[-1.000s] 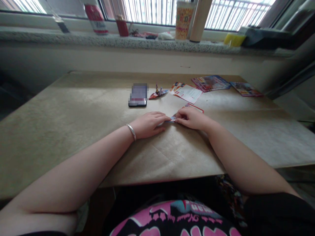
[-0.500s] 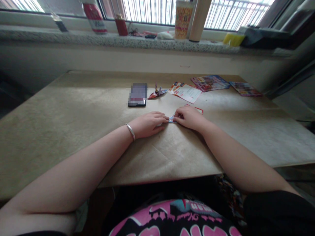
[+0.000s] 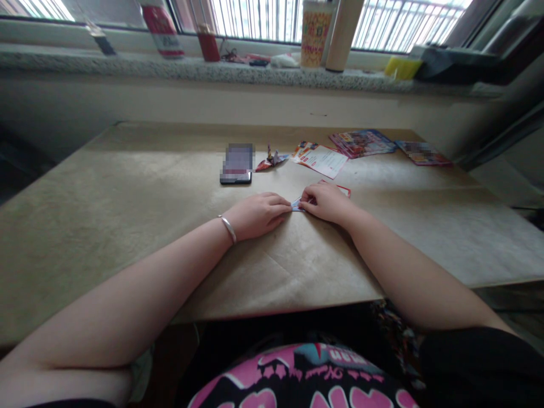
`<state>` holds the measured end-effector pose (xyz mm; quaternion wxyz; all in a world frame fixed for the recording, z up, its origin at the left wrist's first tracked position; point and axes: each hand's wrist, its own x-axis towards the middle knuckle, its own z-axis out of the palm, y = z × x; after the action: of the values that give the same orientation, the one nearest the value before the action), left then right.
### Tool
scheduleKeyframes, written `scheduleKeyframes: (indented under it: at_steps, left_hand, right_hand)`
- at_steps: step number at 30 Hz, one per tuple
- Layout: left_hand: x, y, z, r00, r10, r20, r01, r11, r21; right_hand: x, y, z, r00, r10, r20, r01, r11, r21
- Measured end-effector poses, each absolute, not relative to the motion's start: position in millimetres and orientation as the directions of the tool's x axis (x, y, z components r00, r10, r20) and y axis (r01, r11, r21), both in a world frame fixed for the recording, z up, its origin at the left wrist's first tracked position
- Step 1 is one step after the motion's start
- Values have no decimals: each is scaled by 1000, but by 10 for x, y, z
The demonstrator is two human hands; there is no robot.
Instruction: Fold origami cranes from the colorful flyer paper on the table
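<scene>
A small folded paper piece is pinned flat on the brown-paper-covered table, btwn both hands. L hand lies palm down w/ fingers together, fingertips pressed on the piece's left end. R hand is curled, fingertips pinching and pressing the right end; most of the piece is hidden under it. Beyond the hands, a phone, a folded paper crane and printed leaflets are seen, well apart.
</scene>
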<state>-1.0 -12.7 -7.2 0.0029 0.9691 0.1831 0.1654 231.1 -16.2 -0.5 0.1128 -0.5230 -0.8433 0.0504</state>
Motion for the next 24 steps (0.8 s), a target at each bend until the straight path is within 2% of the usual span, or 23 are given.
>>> scheduleKeyframes:
  at_steps: [13, 24]
  left_hand:
    - [62, -185, -45, 871, 378, 313, 401, -916, -8]
    - [-35, -73, 21, 898, 356, 258, 344, -934, 94]
  right_hand:
    - [2298, -168, -5, -432, 892, 133, 871, 450, -195]
    - [2300, -173, 1, -421, 899, 124, 876, 438, -200]
